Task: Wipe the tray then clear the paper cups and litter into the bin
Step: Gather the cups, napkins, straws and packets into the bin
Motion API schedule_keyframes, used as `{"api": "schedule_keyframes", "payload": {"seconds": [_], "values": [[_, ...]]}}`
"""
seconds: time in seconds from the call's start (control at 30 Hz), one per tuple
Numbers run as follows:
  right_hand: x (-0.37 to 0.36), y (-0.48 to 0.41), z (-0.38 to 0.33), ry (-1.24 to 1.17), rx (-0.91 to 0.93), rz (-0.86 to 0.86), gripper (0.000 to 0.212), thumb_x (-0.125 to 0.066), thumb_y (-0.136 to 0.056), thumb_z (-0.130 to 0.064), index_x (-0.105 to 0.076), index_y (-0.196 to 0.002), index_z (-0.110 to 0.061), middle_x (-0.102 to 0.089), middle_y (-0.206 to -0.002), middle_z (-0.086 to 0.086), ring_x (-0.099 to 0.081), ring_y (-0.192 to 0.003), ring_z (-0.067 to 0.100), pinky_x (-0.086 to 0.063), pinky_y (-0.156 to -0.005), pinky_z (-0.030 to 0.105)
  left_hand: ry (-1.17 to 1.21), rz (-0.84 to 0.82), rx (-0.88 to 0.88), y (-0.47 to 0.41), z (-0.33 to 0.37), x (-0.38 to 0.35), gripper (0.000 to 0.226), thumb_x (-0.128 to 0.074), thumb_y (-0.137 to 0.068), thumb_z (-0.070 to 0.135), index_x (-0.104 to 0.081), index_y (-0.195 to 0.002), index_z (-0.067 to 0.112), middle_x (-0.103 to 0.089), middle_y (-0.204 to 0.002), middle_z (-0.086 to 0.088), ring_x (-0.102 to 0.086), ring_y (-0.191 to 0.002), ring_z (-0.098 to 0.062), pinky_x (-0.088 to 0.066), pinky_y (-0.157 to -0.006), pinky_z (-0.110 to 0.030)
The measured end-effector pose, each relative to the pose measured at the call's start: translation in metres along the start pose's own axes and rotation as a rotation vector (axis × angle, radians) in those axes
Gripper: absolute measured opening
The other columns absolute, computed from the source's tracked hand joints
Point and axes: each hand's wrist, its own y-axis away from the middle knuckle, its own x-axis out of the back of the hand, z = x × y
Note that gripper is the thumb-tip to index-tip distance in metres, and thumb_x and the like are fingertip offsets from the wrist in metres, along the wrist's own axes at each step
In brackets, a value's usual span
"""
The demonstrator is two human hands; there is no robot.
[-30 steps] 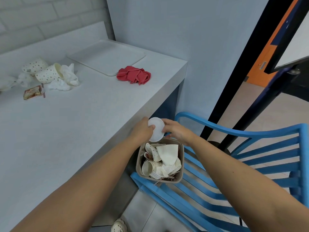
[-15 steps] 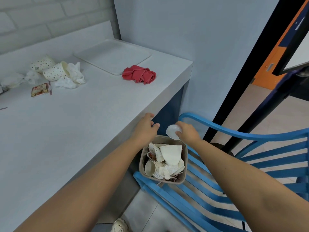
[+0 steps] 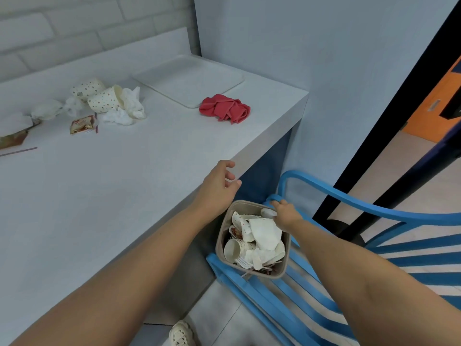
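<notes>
The beige bin (image 3: 220, 236) stands on a blue chair beside the table and is full of crushed paper cups and napkins. My right hand (image 3: 287, 214) is at the bin's far rim, holding a small white paper cup (image 3: 267, 213) just inside it. Over the table's edge hovers my left hand (image 3: 219, 182), fingers loosely curled and holding nothing. The white tray (image 3: 189, 79) lies at the table's far corner, with a red cloth (image 3: 224, 109) bunched in front of it. Two dotted paper cups (image 3: 103, 99) lie on their sides among crumpled tissues (image 3: 127, 109) at the far left.
A snack wrapper (image 3: 81, 124) and a thin straw (image 3: 18, 152) lie on the white table (image 3: 112, 196) at the left, along with more crumpled litter (image 3: 15, 126). The blue slatted chair (image 3: 349, 203) fills the right side. A shoe (image 3: 180, 333) shows on the floor below.
My left hand let go of the white cup and moved up over the table's edge. My right hand carried the cup down to the bin's far rim.
</notes>
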Motion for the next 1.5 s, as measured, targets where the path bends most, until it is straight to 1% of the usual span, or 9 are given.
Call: {"api": "schedule_keyframes", "payload": {"seconds": [0.27,0.33,0.4,0.5,0.67,0.87,1.07,1.37,1.5], "values": [[0.056,0.006,-0.03,0.047,0.104,-0.036,0.035,-0.048,-0.092,-0.01,-0.053,-0.126,-0.01,-0.055,-0.128,0.01,-0.053,-0.115,0.027,-0.046,-0.095,0.034,0.036,0.099,-0.005,-0.007,0.006,0.006,0.031,-0.048,-0.095,0.018,-0.044,-0.126,0.016,-0.051,-0.106,0.003,-0.052,-0.086,-0.008,-0.039,-0.063,-0.007],[0.079,0.012,-0.048,0.084,0.157,-0.077,0.03,-0.048,-0.094,-0.015,-0.059,-0.12,-0.005,-0.061,-0.12,0.013,-0.059,-0.106,0.027,-0.05,-0.093,0.036,0.057,0.145,-0.006,-0.009,0.006,0.01,0.025,-0.047,-0.096,0.019,-0.049,-0.12,0.015,-0.056,-0.105,-0.001,-0.056,-0.09,-0.014,-0.043,-0.066,-0.013],[0.104,0.021,-0.066,0.08,0.189,-0.156,0.029,-0.048,-0.095,-0.022,-0.06,-0.115,-0.004,-0.067,-0.102,0.013,-0.063,-0.086,0.025,-0.053,-0.078,0.034,0.088,0.202,-0.004,-0.011,0.005,0.015,0.018,-0.047,-0.096,0.021,-0.054,-0.111,0.014,-0.06,-0.099,-0.003,-0.059,-0.086,-0.017,-0.046,-0.067,-0.017],[0.143,0.04,-0.097,0.089,0.242,-0.283,0.02,-0.048,-0.096,-0.026,-0.057,-0.105,-0.011,-0.065,-0.072,0.006,-0.059,-0.06,0.018,-0.046,-0.057,0.025,0.103,0.279,-0.007,-0.013,0.004,0.027,0.018,-0.046,-0.096,0.02,-0.06,-0.098,0.008,-0.062,-0.085,-0.005,-0.056,-0.071,-0.012,-0.046,-0.067,-0.02],[0.189,0.056,-0.155,0.195,0.347,-0.313,0.025,-0.049,-0.095,-0.028,-0.06,-0.078,-0.013,-0.061,-0.06,0.003,-0.047,-0.047,0.013,-0.035,-0.052,0.023,0.049,0.371,0.029,-0.02,-0.01,0.063,0.03,-0.047,-0.096,0.023,-0.062,-0.086,0.0,-0.062,-0.078,-0.014,-0.057,-0.071,-0.021,-0.04,-0.061,-0.019],[0.197,0.051,-0.233,0.201,0.472,-0.164,0.029,-0.052,-0.092,-0.03,-0.058,-0.068,-0.014,-0.056,-0.055,0.0,-0.043,-0.048,0.012,-0.035,-0.052,0.022,0.033,0.463,0.1,-0.024,-0.048,0.123,0.035,-0.048,-0.095,0.025,-0.063,-0.086,-0.005,-0.061,-0.076,-0.016,-0.045,-0.061,-0.016,-0.035,-0.055,-0.021],[0.189,0.047,-0.32,0.192,0.554,-0.131,0.023,-0.054,-0.09,-0.028,-0.058,-0.073,-0.013,-0.055,-0.057,0.0,-0.046,-0.055,0.014,-0.038,-0.056,0.023,0.016,0.55,0.181,-0.024,-0.1,0.196,0.036,-0.048,-0.094,0.026,-0.06,-0.083,-0.006,-0.066,-0.089,-0.021,-0.052,-0.07,-0.021,-0.04,-0.064,-0.029],[0.163,0.039,-0.449,0.163,0.68,-0.085,0.015,-0.055,-0.089,-0.025,-0.06,-0.081,-0.013,-0.057,-0.061,-0.002,-0.056,-0.069,0.018,-0.043,-0.063,0.024,-0.05,0.594,0.286,-0.001,-0.188,0.31,0.024,-0.048,-0.095,0.024,-0.058,-0.086,0.004,-0.053,-0.07,-0.003,-0.049,-0.07,-0.02,-0.038,-0.06,-0.026],[0.146,0.038,-0.5,0.157,0.736,-0.087,0.014,-0.056,-0.089,-0.022,-0.064,-0.088,-0.01,-0.056,-0.062,-0.002,-0.055,-0.064,0.016,-0.038,-0.054,0.021,-0.099,0.603,0.35,0.013,-0.231,0.355,0.02,-0.044,-0.095,0.018,-0.054,-0.084,0.005,-0.048,-0.066,-0.001,-0.047,-0.068,-0.021,-0.038,-0.054,-0.025]]}}
